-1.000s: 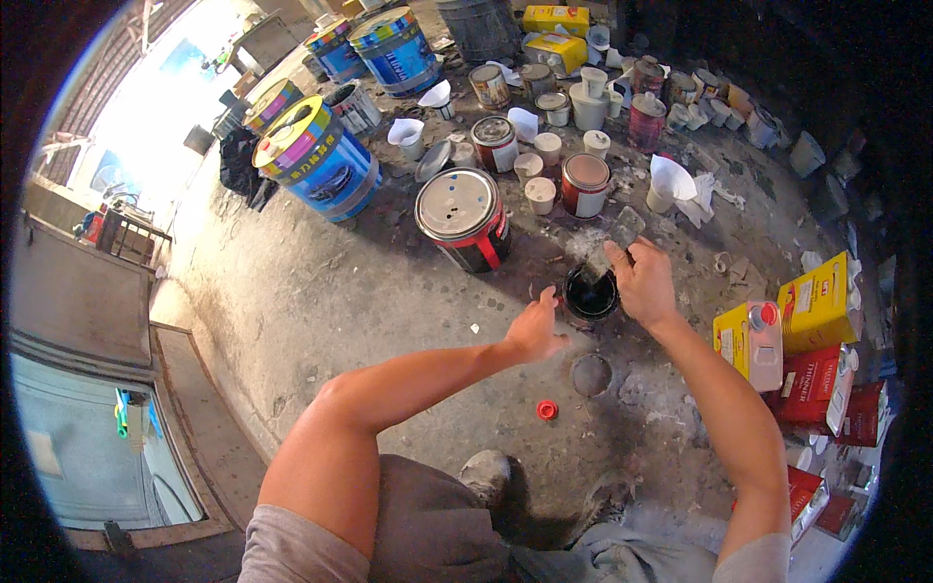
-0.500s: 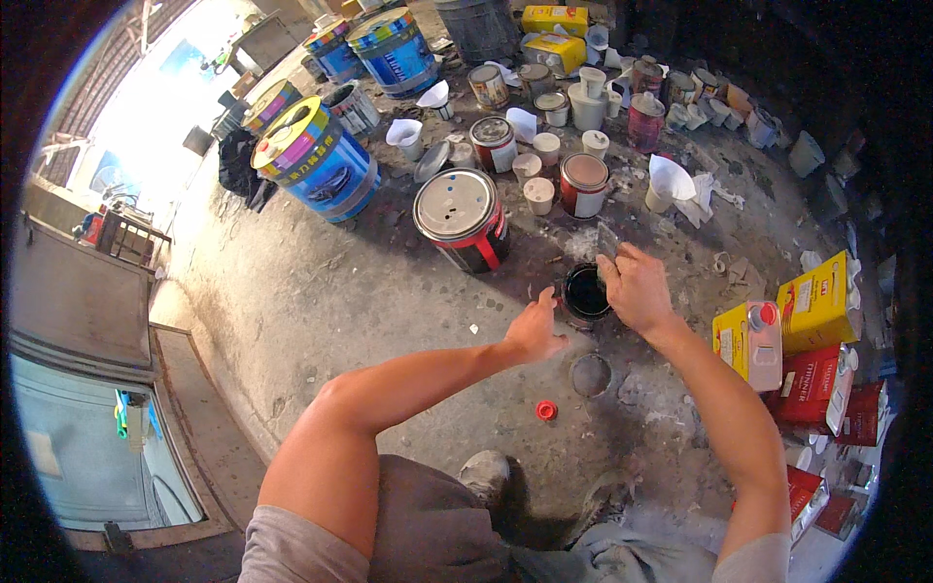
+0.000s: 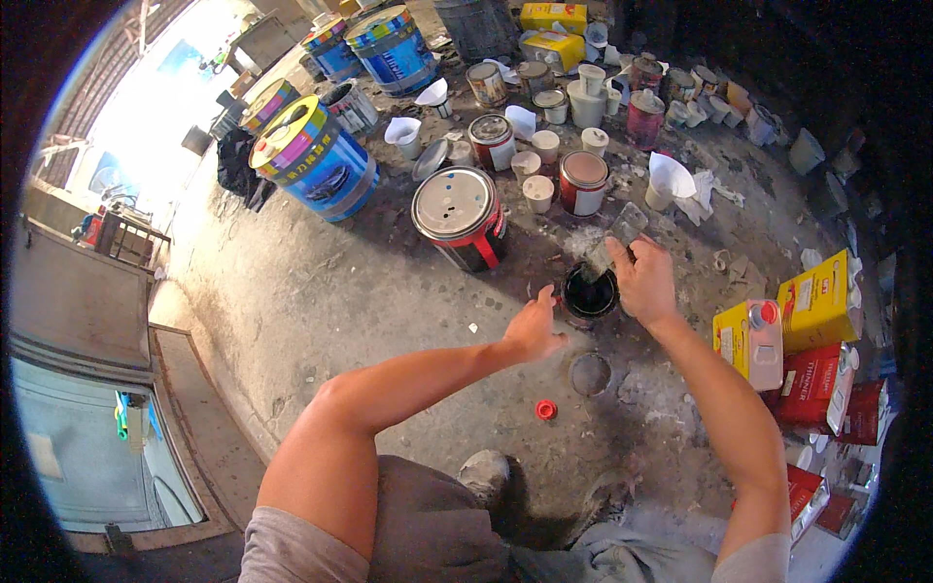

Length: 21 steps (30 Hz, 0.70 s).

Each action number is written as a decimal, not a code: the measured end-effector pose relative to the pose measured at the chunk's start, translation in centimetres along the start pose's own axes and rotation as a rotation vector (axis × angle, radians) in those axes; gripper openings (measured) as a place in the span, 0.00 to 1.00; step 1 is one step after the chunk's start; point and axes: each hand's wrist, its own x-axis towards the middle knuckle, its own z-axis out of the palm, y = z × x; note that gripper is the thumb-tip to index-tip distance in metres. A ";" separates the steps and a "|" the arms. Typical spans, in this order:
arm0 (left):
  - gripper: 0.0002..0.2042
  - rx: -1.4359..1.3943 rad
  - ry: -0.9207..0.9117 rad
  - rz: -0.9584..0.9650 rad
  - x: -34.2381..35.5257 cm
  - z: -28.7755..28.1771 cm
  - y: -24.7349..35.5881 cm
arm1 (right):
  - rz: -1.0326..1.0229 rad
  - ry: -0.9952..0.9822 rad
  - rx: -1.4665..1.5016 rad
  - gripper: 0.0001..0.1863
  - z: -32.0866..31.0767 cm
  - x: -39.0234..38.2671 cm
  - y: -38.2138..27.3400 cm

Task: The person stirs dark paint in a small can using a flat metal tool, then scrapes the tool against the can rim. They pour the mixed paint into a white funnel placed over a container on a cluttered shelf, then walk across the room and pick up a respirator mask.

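An open can of black paint (image 3: 595, 313) stands on the floor in front of me. My right hand (image 3: 645, 284) is closed, pinching a flat grey stirring blade (image 3: 631, 222) over its right side. The blade tilts, its wide end above my fingers; its lower part reaches toward the dark paint. My left hand (image 3: 533, 326) is cupped at the can's left side with fingers and thumb spread; firm contact cannot be made out. A larger lidded paint can (image 3: 473, 243), red and black, stands beyond my left hand. A red cap (image 3: 546, 411) lies nearer to me.
Several small cups and cans, including a red can (image 3: 584, 187), stand farther back. Blue pails (image 3: 326, 170) are at the far left. Yellow and red solvent tins (image 3: 814, 306) line the right. A paper cone (image 3: 671, 180) sits in a cup. My shoe (image 3: 484, 476) is below.
My right hand has shifted slightly to the right, and the blade's wide end has risen into clearer view above the fingers. My left hand stays in place.
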 end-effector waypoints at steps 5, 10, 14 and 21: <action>0.51 -0.004 0.001 -0.002 -0.1 -0.1 0.1 | -0.142 -0.086 -0.082 0.20 -0.1 0.1 -0.1; 0.51 -0.009 -0.012 -0.028 0.0 -0.1 0.1 | 0.112 -0.099 -0.009 0.20 -0.1 0.4 0.0; 0.52 -0.002 -0.001 -0.017 0.1 0.1 -0.1 | -0.167 -0.039 -0.086 0.20 0.0 0.3 -0.1; 0.51 -0.007 -0.009 -0.032 0.1 0.1 -0.1 | 0.084 -0.132 0.009 0.17 -0.6 0.4 -0.8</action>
